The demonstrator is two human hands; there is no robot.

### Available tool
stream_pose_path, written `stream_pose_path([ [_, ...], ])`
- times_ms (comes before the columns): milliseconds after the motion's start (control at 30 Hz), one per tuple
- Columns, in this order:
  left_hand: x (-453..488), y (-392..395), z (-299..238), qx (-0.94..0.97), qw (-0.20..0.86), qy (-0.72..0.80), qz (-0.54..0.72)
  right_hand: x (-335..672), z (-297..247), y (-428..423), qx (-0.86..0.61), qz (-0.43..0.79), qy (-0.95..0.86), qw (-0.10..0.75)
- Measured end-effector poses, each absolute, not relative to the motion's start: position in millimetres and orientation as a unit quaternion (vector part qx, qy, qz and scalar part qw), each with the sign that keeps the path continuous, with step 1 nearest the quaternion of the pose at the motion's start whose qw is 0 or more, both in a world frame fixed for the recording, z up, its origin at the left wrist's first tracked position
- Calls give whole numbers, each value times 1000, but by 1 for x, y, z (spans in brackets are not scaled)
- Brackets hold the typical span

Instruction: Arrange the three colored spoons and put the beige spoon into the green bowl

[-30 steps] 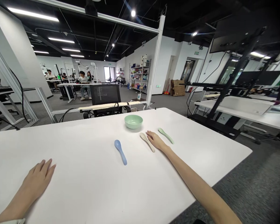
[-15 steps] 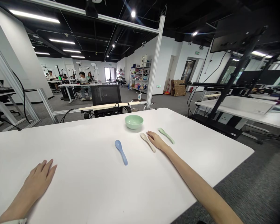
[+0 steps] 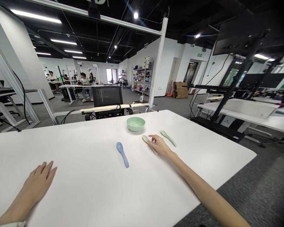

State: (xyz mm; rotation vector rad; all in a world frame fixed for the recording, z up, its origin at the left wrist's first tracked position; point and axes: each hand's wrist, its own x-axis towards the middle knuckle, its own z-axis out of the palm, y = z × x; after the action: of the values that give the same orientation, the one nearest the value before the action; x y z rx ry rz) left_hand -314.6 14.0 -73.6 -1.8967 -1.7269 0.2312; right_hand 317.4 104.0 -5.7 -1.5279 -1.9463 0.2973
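My left hand (image 3: 38, 181) lies flat on the white table, fingers spread, holding nothing. Over the handle of a beige spoon (image 3: 145, 138) is my right hand (image 3: 160, 145), its fingers bent and apart from the thumb. It partly covers that handle, and whether it touches the spoon I cannot tell. A pale green spoon (image 3: 168, 138) lies just right of this hand. Farther left is a blue spoon (image 3: 122, 154). Behind the beige spoon stands a green bowl (image 3: 135, 124), upright.
The white table (image 3: 85, 189) carries all these things. A metal frame (image 3: 157, 63) rises beyond its far edge, with a black mesh chair (image 3: 107, 96) behind. To the right stand another desk (image 3: 251, 110) and a black stand. Several people sit at far desks.
My right hand has lifted slightly and shifted over the beige spoon's handle, and its fingers have bent. My left hand stays in place. The spoons and bowl have not moved.
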Motion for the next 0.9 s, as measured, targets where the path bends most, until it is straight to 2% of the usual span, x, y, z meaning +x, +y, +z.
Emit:
stream_pose_path([
  [133, -314, 13, -72, -710, 271, -644, 86, 310, -1, 85, -590, 119, -746, 284],
  [267, -312, 12, -71, -715, 266, -643, 65, 313, 16, 87, -591, 94, -740, 307],
  [433, -308, 12, -69, -717, 259, -645, 57, 307, 57, 128, -561, 45, -760, 325],
  [633, -305, 11, -66, -708, 269, -648, 82, 267, 88, 190, -603, 7, -762, 234],
  [733, -303, 9, -65, -707, 264, -653, 65, 251, 88, 207, -628, 2, -756, 185],
  [900, -301, 8, -65, -705, 241, -667, 23, 241, 74, 223, -649, 1, -744, 159],
])
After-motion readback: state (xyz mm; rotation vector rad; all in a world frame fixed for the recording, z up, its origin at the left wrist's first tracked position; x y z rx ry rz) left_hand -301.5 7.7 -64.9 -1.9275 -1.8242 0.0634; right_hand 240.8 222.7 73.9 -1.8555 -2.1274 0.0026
